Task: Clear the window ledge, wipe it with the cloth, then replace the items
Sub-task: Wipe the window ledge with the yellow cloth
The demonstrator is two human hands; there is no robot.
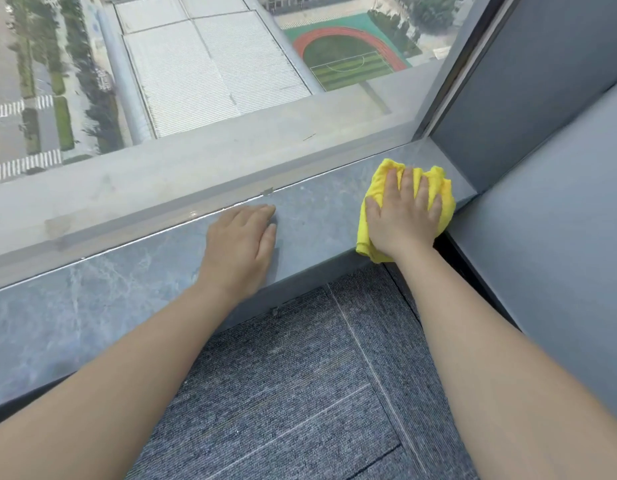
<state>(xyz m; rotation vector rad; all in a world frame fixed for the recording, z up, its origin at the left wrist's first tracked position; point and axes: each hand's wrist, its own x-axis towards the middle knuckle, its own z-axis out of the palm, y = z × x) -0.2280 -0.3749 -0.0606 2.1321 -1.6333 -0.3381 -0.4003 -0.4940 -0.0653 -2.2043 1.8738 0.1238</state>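
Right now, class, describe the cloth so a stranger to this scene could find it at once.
Find the grey marble ledge under the big window and follow it right to the corner by the wall. There the right hand presses flat on the cloth. It is the only bright yellow thing in sight, crumpled.

Grey marble ledge (134,282): yellow cloth (373,233) at right end.

Soft, fluffy yellow cloth (373,244) under the right hand (402,216); beneath it a smooth, semi-glossy veined stone ledge (109,292); below the grip, rough woven grey carpet (300,375).
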